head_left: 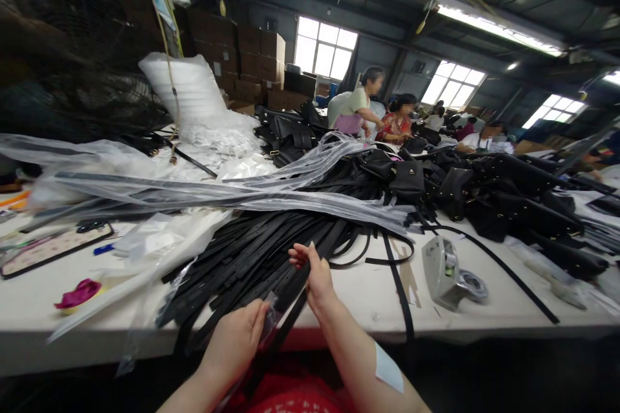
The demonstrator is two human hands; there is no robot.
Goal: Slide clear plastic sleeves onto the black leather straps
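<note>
My left hand (236, 334) is closed, thumb against fingers, on the end of a clear plastic sleeve (272, 311) at the table's front edge. Ahead and to the right of it, my right hand (314, 271) has its fingers curled and its thumb up. A black strap (292, 314) runs up into that hand's palm, where the grip is partly hidden. Under and beyond both hands lies a thick fanned pile of black straps (242, 248) with small holes. Long clear plastic sleeves (290, 200) lie across the top of this pile.
A tape dispenser (442, 272) stands to the right, near a loose long strap (504, 277). Black bags (513, 206) heap up at the right. On the left are a phone (55, 248), a magenta scrap (78, 293) and stacked white plastic (186, 90). Co-workers (361, 103) are across the table.
</note>
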